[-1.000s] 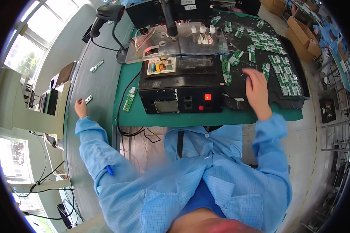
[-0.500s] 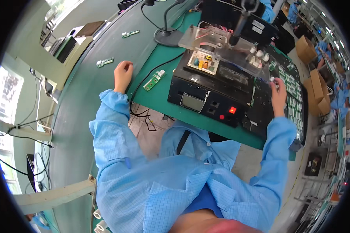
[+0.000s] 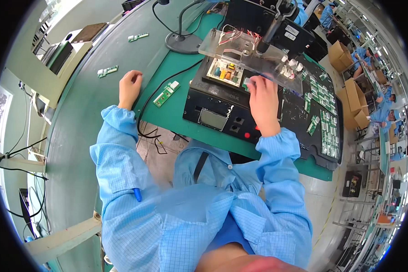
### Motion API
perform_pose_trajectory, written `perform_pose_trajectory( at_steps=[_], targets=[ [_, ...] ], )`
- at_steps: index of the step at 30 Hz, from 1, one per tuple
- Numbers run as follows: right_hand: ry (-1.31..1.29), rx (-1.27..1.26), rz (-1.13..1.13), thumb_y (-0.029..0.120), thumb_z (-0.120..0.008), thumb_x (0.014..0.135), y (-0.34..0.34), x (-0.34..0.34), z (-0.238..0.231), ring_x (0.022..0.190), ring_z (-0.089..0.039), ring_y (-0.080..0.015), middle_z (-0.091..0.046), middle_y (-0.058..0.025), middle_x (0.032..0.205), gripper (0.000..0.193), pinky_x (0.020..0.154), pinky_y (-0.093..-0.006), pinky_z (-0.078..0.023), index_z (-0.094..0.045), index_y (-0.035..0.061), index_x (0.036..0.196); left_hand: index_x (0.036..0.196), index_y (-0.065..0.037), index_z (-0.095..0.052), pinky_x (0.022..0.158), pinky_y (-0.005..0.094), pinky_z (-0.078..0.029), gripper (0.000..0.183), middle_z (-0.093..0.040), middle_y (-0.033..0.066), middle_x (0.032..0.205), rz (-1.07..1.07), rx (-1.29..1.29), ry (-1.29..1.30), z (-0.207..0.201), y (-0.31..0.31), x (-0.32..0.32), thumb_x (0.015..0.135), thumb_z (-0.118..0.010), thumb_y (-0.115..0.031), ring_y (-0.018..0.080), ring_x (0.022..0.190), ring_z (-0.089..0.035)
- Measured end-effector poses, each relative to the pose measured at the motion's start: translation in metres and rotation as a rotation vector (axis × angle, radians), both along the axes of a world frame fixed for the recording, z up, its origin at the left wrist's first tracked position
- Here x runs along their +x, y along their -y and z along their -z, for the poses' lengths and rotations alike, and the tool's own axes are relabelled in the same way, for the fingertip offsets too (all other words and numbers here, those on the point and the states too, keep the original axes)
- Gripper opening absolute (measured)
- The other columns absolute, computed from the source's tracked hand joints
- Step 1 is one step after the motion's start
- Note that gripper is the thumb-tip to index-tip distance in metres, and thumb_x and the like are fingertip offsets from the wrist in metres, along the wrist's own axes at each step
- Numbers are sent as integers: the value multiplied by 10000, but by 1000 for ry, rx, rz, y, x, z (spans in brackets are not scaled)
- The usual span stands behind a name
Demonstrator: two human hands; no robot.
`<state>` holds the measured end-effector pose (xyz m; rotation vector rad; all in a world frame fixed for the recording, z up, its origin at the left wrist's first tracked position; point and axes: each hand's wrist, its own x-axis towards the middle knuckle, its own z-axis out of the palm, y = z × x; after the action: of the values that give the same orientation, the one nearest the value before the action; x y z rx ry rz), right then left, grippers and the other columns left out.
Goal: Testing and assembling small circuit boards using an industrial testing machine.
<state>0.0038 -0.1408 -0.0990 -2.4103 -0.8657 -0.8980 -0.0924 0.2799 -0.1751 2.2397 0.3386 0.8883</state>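
Blue cloth sleeves [image 3: 120, 152] lay nearest. The left hand [image 3: 129, 90] curled loosely beside a loose green board [image 3: 167, 94]; whether it gripped anything could not be told. Over the black tester [image 3: 213, 102], the right hand [image 3: 264, 100] pinched a small circuit board [image 3: 246, 83], seemingly not yet seated, beside a tan component board [image 3: 224, 72] already in place. Beyond, many green boards [image 3: 330, 131] lay rightward, done or waiting, unclear which.

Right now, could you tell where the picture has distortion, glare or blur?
Head view: the long bench bows along its outer edge; head view: the far-left window looks washed out; head view: a hazy smear softens the front of the blue jacket, while the green board right of the left hand looks sharper.
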Motion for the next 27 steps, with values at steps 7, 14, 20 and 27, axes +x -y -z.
perform_pose_trajectory(
  at_steps=[7, 14, 20, 27],
  targets=[
    [-182, 11, -85, 211, -622, 968, 10, 24, -2, 954, -640, -379, -686, -164, 1028, 202, 860, -471, -496, -657, 43, 1075, 996, 10, -693, 717, 303, -519, 156, -665, 109, 843, 27, 15, -9, -1, -1, 6, 890, -634, -88, 167, 747, -635],
    [-163, -23, 43, 222, -649, 910, -4, -14, -3, 1180, -554, -385, -588, -185, 1274, 396, 988, -481, -466, -630, 34, 1258, 1042, -2, -720, 718, 271, -500, 188, -707, 39, 896, 285, -110, 244, -128, 52, 70, 939, -661, -149, 91, 791, -612],
    [-258, 167, -348, 158, -704, 848, 19, -100, 19, 1379, -408, -432, -467, -189, 1472, 522, 1133, -516, -362, -576, 51, 1342, 1291, -119, -605, 864, 382, -485, 472, -691, 132, 1225, 827, -196, -94, -307, 151, 184, 1002, -528, -484, 215, 974, -667],
    [-330, 276, -88, 25, -697, 805, 134, -173, 62, 1086, -588, -337, -671, -117, 1142, 286, 960, -432, -469, -697, 42, 1091, 1082, -73, -573, 610, 241, -443, 111, -594, 26, 842, 1039, -579, 126, -325, 257, 189, 1004, -571, -152, 127, 664, -564]
  ],
)
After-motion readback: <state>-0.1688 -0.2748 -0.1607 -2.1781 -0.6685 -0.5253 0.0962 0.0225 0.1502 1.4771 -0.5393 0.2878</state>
